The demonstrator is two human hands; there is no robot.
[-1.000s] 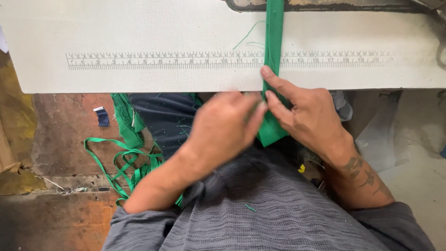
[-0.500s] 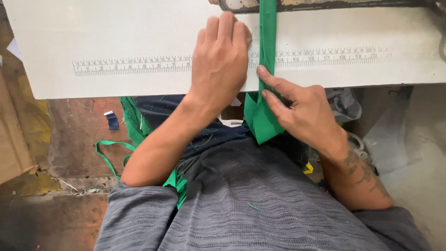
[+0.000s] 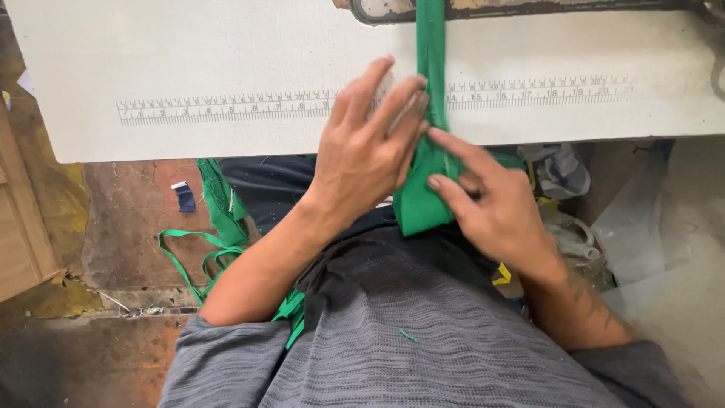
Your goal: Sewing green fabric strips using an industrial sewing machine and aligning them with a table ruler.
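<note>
1. Head view looks straight down on a white work table [image 3: 189, 68] with a printed ruler strip [image 3: 226, 109] running along its near part.
2. Green fabric strip [image 3: 430, 68] runs from the machine base [image 3: 529, 7] at the far edge, across the table, and drops over the near edge into a folded end at the lap.
3. Left hand [image 3: 362, 159] lies flat with fingers spread, pressing on the table edge just beside the strip, fingertips touching it; it grasps nothing.
4. Right hand [image 3: 491, 204] pinches the folded green end between thumb and fingers, just below the table edge.
5. More green strips [image 3: 204, 249] trail loose on the floor to the left, near a small dark blue scrap [image 3: 183, 198].
</note>
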